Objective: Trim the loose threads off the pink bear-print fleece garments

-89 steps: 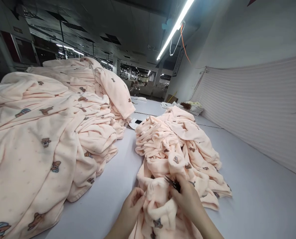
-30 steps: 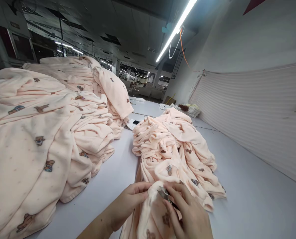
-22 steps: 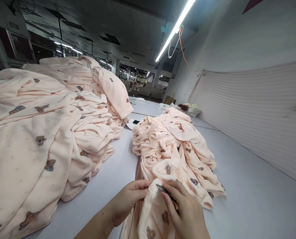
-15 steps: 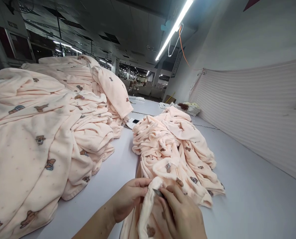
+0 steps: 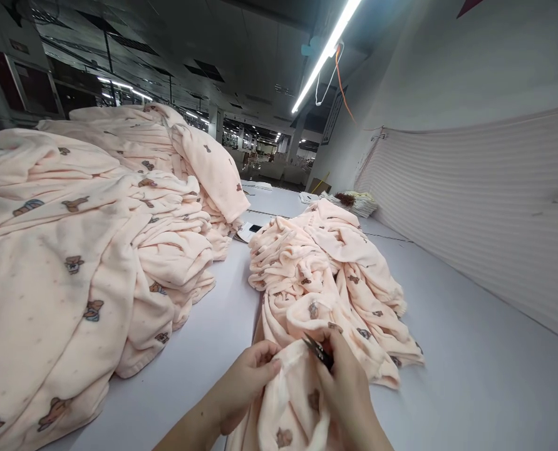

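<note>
Pale pink plush fabric with small bear prints makes up a garment (image 5: 290,401) lying in front of me. My left hand (image 5: 245,385) pinches its edge between thumb and fingers. In my right hand (image 5: 347,379) is a pair of small dark thread snips (image 5: 319,351), blades pointing up and left, close to the garment's upper edge. Whether the blades touch the cloth I cannot tell. Just beyond my hands lies a heap of the same pink garments (image 5: 302,257), its sleeves or legs spreading to the right.
A tall pile of matching pink garments (image 5: 95,250) fills the left side of the white table (image 5: 471,351). Between the piles lies a paper with a dark phone-like object (image 5: 255,228). Folded cloths (image 5: 361,203) sit at the far end, beside a striped hanging sheet (image 5: 485,200).
My right hand has turned and lifted slightly, bringing the snips up to the garment's top edge with more of the blades showing. The held fabric edge has been opened out flatter.
</note>
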`<state>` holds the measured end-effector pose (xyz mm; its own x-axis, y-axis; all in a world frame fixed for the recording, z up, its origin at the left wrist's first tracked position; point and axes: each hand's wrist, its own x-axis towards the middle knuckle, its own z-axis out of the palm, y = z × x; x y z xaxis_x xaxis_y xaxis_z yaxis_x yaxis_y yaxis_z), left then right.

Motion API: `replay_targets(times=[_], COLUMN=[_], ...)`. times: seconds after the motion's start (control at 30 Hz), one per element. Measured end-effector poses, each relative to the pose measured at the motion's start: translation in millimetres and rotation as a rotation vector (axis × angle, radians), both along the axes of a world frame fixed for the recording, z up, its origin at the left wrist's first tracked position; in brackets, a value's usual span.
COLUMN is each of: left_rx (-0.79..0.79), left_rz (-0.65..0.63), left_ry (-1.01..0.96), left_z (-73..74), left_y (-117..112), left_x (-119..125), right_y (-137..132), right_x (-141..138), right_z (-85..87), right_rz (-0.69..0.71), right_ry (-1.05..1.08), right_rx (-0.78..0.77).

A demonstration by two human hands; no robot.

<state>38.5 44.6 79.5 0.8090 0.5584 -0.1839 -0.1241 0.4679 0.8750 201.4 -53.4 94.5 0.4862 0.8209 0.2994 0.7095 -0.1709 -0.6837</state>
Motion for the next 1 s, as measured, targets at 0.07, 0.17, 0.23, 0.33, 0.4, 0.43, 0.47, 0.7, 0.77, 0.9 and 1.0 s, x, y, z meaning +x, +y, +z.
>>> replay_targets(times=[0.07, 0.17, 0.23, 0.33, 0.4, 0.43, 0.47, 0.7, 0.77, 0.9, 1.0], left_rx=[-0.077, -0.195, -0.226, -0.228, -0.222, -0.22, -0.216, -0.198, -0.113, 0.529, 0.752], left_rz=[0.056, 0.109, 0.109, 0.091, 0.086, 0.086, 0.086, 0.017, -0.013, 0.181, 0.394], left_ry=[-0.04, -0.092, -0.116, -0.146, -0.148, -0.147, -0.147, -0.168, -0.16, 0.126, 0.281], left_z=[-3.5, -5.7, -6.2, -5.8, -4.5, -3.6, -2.7, 3.3, 3.2, -6.4, -18.7], left_y=[0, 2, 2, 0, -2, -2, -2, -6, -12, -20, -22], left_x=[3, 6, 8, 10, 10, 10, 10, 9, 8, 5, 3], right_y=[-10, -24, -31, -33, -31, -31, -30, -5, 5, 1, -23], right_x=[-7, -15, -19, -21, -22, -21, -21, -3, 4, 12, 15], right_z=[-1.6, -8.6, -13.6, -15.9, -13.8, -12.2, -10.6, -5.1, -4.6, -5.8, -11.2], right_rz=[0.006, 0.116, 0.174, 0.241, 0.267, 0.266, 0.252, 0.071, 0.129, 0.108, 0.05], right_ry=[-0.185, -0.317, -0.374, -0.395, -0.378, -0.366, -0.347, 0.024, 0.1, 0.059, -0.286], right_rx=[-0.007, 0.043, 0.057, 0.019, -0.026, -0.044, -0.055, -0.015, -0.03, 0.039, 0.092])
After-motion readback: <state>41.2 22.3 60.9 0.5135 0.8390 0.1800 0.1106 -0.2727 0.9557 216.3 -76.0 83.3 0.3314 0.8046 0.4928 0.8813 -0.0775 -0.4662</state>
